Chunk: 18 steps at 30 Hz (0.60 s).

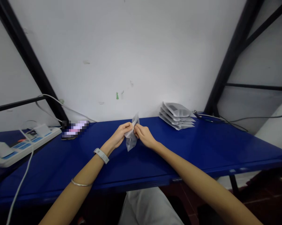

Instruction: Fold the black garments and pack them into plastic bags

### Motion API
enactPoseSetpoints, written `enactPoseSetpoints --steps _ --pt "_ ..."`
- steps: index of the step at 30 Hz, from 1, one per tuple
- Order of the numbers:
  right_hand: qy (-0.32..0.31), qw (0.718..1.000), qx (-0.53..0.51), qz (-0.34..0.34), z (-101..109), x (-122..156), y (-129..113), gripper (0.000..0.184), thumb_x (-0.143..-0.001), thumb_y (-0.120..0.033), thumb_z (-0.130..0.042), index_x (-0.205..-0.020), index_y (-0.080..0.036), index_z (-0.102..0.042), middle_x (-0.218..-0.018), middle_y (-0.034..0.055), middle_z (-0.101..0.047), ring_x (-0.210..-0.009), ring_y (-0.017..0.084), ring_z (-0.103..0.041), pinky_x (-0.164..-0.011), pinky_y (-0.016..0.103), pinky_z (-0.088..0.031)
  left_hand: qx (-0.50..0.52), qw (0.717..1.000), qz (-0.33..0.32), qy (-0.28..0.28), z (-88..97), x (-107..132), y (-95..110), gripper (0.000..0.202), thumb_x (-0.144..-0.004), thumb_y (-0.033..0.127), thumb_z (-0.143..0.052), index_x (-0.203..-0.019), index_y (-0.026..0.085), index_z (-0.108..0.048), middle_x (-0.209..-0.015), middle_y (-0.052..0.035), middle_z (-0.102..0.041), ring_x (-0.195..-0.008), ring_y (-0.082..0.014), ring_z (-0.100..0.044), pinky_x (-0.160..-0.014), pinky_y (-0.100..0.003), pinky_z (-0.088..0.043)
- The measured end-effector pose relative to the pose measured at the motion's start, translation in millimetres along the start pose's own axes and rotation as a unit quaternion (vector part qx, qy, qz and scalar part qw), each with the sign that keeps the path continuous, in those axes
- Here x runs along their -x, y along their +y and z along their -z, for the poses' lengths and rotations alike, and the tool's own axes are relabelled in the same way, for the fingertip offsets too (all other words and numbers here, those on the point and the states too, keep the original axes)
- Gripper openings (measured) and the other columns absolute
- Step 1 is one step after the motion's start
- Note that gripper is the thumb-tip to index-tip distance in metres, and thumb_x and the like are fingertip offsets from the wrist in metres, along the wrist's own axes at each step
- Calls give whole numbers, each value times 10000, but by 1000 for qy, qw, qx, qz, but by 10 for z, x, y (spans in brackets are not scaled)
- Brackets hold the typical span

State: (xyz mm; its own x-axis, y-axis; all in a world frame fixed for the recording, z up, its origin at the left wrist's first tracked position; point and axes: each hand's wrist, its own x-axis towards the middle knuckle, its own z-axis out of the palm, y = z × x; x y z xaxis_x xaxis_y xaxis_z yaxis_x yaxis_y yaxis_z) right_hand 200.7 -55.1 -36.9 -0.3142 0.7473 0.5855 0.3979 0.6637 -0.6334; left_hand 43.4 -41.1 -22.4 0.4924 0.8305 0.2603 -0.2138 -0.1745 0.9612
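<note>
A small clear plastic pouch [131, 139] hangs upright just above the blue table [201, 147], held at its top edge between both hands. My left hand [120, 135] pinches the pouch's upper left side, fingers closed on it. My right hand [143, 135] pinches the upper right side, fingers also closed on it. The two hands nearly touch at the pouch's opening. What is inside the pouch cannot be made out. A white band sits on my left wrist, and a thin bangle is further up the forearm.
A stack of similar grey pouches [177, 115] lies at the back right by the wall. A white power strip [21, 145] with plugs and cables sits at the left. A blurred-out object [74, 128] lies at back left. Black frame struts rise on both sides.
</note>
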Motion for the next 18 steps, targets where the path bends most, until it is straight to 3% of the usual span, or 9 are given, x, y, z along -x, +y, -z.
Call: enactPoseSetpoints --steps 5,18 --pt "39 998 45 15 28 -14 1 89 -915 -237 -403 -855 -207 -463 -695 -14 -537 -615 141 -519 -620 250 -370 -49 996 -27 63 22 -22 4 229 -770 354 -680 -741 142 -599 -681 18 -571 -625 -91 -490 -599 -197 -359" --pt "44 992 120 -3 54 -42 5 106 -900 -184 -415 -826 -196 -490 -745 20 -576 -660 153 -535 -634 257 -364 -138 985 -82 68 16 -41 -32 260 -790 406 -652 -821 148 -649 -784 -13 -625 -721 -132 -528 -667 -220 -382"
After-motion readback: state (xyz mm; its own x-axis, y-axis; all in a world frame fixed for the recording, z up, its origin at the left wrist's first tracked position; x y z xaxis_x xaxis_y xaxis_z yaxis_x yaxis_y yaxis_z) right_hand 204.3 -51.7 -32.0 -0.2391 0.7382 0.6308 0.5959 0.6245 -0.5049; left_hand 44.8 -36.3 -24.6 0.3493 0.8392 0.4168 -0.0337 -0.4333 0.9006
